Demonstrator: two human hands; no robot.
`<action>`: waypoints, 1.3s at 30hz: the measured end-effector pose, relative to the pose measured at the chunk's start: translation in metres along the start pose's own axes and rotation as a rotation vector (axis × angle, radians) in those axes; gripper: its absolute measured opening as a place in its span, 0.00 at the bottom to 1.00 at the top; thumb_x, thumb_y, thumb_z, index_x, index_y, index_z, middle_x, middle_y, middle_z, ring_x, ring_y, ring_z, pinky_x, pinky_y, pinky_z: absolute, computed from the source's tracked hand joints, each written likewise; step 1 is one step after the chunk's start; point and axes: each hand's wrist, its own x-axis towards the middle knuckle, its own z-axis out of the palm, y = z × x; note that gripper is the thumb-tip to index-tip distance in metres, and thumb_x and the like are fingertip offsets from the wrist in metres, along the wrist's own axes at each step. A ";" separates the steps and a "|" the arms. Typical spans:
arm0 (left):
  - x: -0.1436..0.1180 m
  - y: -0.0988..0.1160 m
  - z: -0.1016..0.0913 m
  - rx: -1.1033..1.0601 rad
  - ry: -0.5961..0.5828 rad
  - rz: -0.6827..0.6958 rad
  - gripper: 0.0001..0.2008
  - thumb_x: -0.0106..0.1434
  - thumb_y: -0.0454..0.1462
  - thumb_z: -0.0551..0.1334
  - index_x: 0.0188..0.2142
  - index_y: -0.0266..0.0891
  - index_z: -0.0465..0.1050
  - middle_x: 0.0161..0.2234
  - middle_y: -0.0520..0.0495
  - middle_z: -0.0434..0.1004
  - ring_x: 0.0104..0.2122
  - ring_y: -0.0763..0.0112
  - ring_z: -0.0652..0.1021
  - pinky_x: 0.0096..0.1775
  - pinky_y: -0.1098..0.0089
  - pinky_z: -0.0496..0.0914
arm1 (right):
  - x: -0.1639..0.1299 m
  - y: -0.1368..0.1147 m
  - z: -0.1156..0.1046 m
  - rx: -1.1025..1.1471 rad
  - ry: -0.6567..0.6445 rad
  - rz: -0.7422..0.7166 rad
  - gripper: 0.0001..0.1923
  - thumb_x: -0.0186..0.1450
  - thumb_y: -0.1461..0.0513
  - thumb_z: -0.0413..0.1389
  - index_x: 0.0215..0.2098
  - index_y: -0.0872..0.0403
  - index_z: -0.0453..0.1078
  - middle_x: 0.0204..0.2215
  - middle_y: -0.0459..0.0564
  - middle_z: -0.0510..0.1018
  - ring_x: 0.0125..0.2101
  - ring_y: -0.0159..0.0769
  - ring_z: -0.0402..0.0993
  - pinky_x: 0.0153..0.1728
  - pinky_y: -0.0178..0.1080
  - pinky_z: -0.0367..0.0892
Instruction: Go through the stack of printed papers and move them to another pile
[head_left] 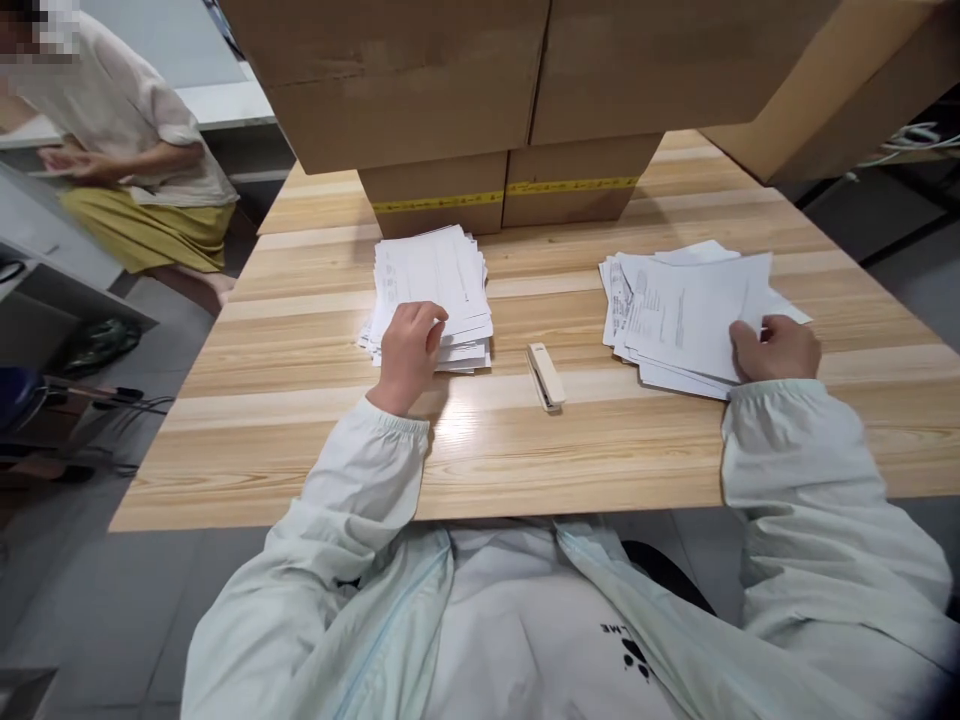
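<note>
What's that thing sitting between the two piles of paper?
In the head view, a cream stapler lies on the wooden table between the left paper pile and the right paper pile, a little toward the person's side.

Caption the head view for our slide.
Left hand at one white paper stack, right hand at another, cream oblong stapler between.

stapler (pixel 546 378): one
paper stacks (pixel 431 270): two
wearer's hands (pixel 407 350): two
cardboard boxes (pixel 431 90): several, exact number unclear
seated co-worker (pixel 142 120): one
paw print (pixel 636 652): one
</note>
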 end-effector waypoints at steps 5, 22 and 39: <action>0.011 -0.014 0.019 0.069 -0.087 -0.071 0.04 0.65 0.35 0.62 0.40 0.41 0.71 0.43 0.41 0.80 0.47 0.55 0.75 0.45 0.60 0.70 | -0.027 -0.047 -0.045 -0.260 0.272 0.176 0.30 0.54 0.63 0.68 0.56 0.54 0.76 0.47 0.70 0.82 0.49 0.63 0.78 0.44 0.61 0.67; 0.015 -0.024 0.022 0.066 -0.027 -0.197 0.07 0.68 0.37 0.56 0.34 0.41 0.70 0.26 0.49 0.76 0.26 0.67 0.73 0.32 0.68 0.58 | -0.044 -0.275 0.054 0.692 -0.925 -0.323 0.06 0.66 0.60 0.62 0.37 0.55 0.79 0.33 0.50 0.82 0.32 0.32 0.75 0.38 0.38 0.75; 0.006 -0.012 0.011 -0.548 -0.074 -0.319 0.13 0.72 0.44 0.56 0.35 0.41 0.73 0.40 0.43 0.82 0.42 0.66 0.79 0.47 0.64 0.71 | -0.056 -0.320 0.091 0.992 -1.075 0.040 0.17 0.73 0.49 0.52 0.37 0.53 0.72 0.30 0.47 0.78 0.28 0.31 0.72 0.32 0.34 0.70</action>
